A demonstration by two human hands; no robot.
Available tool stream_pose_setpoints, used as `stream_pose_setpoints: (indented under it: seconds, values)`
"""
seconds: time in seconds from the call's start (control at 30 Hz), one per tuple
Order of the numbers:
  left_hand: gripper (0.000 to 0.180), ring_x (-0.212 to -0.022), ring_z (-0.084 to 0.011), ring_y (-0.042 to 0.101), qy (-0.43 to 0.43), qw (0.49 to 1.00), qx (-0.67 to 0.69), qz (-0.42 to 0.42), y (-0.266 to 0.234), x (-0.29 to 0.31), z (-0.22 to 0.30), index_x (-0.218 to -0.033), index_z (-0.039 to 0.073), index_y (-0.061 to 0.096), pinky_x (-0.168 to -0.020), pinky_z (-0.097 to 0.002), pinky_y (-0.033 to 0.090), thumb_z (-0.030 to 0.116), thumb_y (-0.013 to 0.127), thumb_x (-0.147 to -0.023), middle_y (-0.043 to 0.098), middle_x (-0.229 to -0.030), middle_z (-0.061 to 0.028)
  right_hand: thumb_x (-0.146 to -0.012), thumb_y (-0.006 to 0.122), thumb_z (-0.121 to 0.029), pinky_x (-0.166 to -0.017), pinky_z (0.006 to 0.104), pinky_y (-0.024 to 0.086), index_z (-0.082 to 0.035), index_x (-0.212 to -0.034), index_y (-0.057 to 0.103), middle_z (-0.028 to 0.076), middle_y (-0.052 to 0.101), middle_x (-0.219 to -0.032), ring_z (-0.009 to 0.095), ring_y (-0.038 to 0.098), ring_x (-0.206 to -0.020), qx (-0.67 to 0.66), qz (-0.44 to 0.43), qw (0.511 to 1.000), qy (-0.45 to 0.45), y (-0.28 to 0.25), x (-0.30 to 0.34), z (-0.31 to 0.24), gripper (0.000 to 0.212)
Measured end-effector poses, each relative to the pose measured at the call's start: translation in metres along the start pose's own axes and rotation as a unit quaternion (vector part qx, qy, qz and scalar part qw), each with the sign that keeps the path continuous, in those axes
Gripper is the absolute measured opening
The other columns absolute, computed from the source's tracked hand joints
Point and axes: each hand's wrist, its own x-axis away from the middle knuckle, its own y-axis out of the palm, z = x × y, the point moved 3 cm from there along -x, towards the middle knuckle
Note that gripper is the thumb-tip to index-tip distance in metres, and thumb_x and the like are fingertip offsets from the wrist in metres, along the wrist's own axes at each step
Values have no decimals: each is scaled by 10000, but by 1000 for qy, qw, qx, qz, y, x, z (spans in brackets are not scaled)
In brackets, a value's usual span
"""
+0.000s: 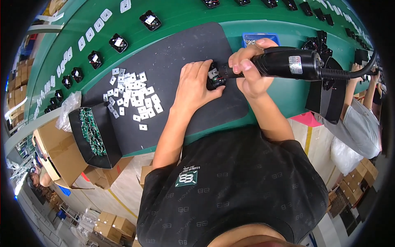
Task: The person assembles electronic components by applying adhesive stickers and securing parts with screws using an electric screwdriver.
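Note:
My right hand (252, 68) is wrapped round a black corded electric screwdriver (284, 64), held almost level with its tip pointing left. That tip meets a small black plastic housing (215, 78) with electronic parts and wires inside, lying on the dark grey mat (197, 45). My left hand (196, 84) steadies the housing from its left side, fingers along the far edge and thumb at the near edge. Left of that hand, many small white square plates with a dark centre spot (135, 92) lie scattered on the mat. The screw under the tip, if any, is too small to make out.
A blue tray of small metal parts (260, 39) stands beyond my right hand. Black bins hold green circuit boards (92, 131) at left and black parts (319, 45) at right. Housings (150, 20) and white pieces line the green belt (177, 16). Another person's arm (349, 88) shows at right.

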Motion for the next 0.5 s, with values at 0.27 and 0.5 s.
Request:
stream_pose_setpoints:
  seconds: [0.27, 0.5]
  values:
    - [636, -887, -307, 549, 3, 1000, -7, 14, 1, -3, -1, -1062, 2, 581, -820, -394, 426, 249, 803, -519, 585, -907, -121, -822, 592, -16, -599, 340, 455, -86, -1199, 370, 48, 490, -669, 148, 490, -557, 8, -4, 1000, 2, -3, 0, 5, 443]
    - [619, -834, -306, 563, 9, 999, -28, 16, 0, -5, -1, -1025, 6, 594, -787, -386, 427, 286, 798, -512, 589, -862, -123, -820, 593, 11, -598, 331, 455, -89, -1148, 383, 48, 491, -685, 146, 489, -559, 24, -29, 999, 2, -4, 4, 12, 402]
